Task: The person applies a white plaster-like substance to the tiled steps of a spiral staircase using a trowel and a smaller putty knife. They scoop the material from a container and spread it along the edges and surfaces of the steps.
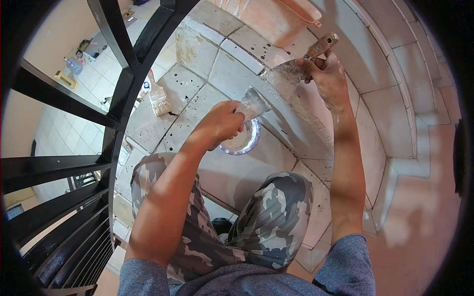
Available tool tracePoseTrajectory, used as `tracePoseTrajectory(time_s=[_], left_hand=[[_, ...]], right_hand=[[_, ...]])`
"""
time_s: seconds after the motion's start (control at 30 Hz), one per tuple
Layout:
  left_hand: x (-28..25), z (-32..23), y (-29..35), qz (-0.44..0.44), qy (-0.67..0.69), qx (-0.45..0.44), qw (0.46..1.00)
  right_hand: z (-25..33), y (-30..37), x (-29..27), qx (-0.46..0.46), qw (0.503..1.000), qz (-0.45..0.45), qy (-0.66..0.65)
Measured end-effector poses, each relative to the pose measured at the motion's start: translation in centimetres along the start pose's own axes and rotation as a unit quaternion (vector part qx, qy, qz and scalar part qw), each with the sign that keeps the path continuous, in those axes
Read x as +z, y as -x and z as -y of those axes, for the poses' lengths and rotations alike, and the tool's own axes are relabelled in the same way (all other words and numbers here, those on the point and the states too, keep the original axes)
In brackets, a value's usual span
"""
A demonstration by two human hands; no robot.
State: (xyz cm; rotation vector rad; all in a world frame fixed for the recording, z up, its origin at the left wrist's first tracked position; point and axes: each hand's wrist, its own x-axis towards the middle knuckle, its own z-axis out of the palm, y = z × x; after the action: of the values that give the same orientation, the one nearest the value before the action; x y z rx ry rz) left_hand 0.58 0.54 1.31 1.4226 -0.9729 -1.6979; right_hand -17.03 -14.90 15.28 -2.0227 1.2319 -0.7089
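Observation:
My left hand is closed around a small putty knife, its blade smeared with whitish paste and angled up to the right. Higher and to the right, my right hand grips a wider putty knife where the blade meets its worn, stained handle. That broad blade carries whitish residue and lies close to the edge of the tiled step; whether it touches cannot be made out. Partly hidden below my left hand, a round container with a whitish rim stands on the tiles.
A paint-stained brush lies on the spotted tiles to the left. A peach plastic tub rests on the step at the top. Black metal railing runs down the left side, with a lower tiled floor beyond. More tiled steps curve along the right.

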Motion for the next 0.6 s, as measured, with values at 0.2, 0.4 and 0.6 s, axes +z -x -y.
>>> tracePoseTrajectory(time_s=[0.2,0.4,0.6], left_hand=[[0.1,-0.6,0.5,-0.008,0.008,-0.004,1.000],[0.1,-0.3,0.2,0.003,0.008,0.007,1.000],[0.1,-0.1,0.2,-0.006,0.022,0.010,1.000]], right_hand=[[0.3,-0.3,-0.6,0.016,0.999,-0.019,0.041],[-1.2,-0.6,-0.8,0.013,1.000,-0.018,-0.020],[-1.7,-0.9,-1.3,0.015,1.000,-0.004,-0.023]])
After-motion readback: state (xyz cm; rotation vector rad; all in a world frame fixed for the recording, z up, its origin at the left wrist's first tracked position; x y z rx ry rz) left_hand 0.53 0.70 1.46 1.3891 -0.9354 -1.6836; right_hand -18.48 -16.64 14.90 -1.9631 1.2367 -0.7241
